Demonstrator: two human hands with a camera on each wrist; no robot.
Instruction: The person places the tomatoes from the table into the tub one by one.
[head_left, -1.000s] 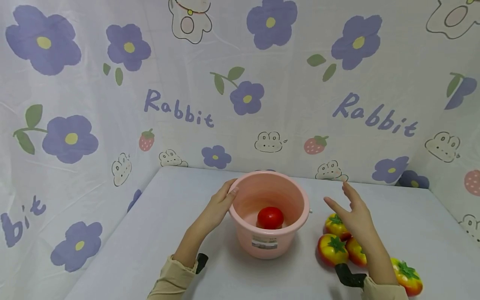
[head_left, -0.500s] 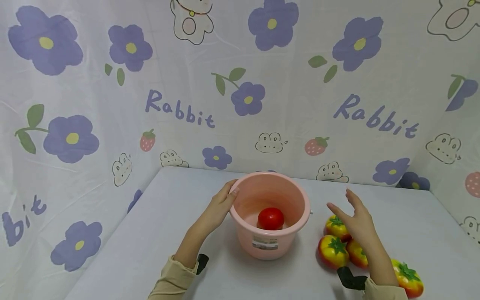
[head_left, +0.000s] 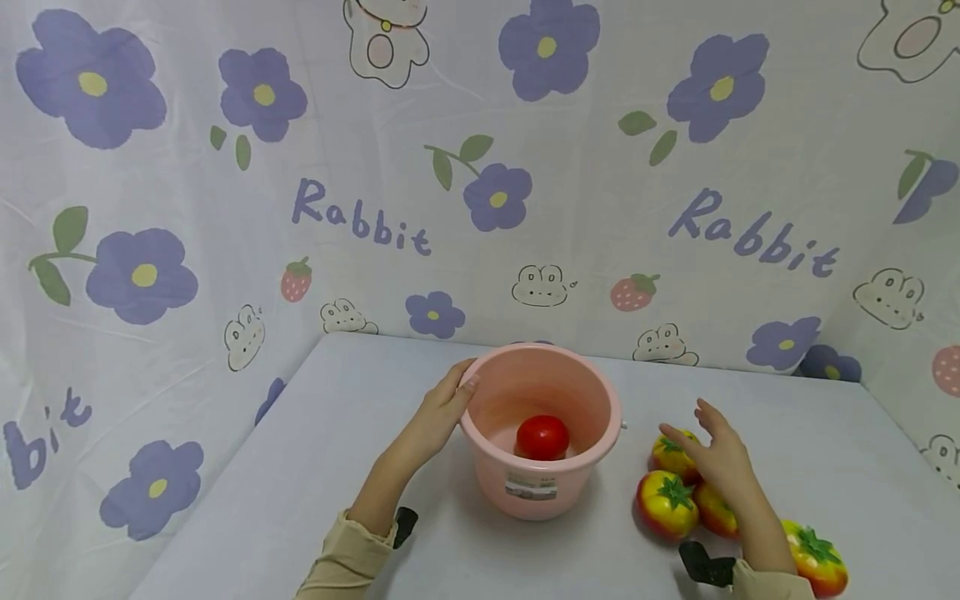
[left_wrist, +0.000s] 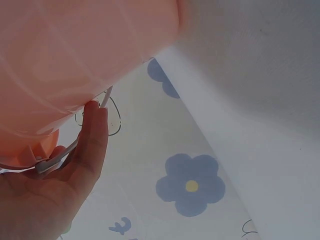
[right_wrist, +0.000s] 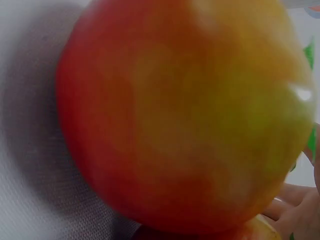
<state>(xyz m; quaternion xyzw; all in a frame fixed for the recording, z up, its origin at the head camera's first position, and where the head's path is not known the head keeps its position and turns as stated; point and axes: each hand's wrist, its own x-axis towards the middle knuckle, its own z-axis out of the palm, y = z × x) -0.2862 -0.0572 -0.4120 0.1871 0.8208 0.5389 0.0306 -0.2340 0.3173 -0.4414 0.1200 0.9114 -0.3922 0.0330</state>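
Gripping the pink bucket [head_left: 540, 383] was the left hand [head_left: 437, 419]; the right hand [head_left: 723, 458] hovered, fingers extended, near 4 red-yellow fruits [head_left: 663, 510] on the worktop [head_left: 622, 567]. The bucket contained 1 red fruit [head_left: 543, 437].

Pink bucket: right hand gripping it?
No, only the left hand grips the pink bucket; a gap separates the right hand from it.
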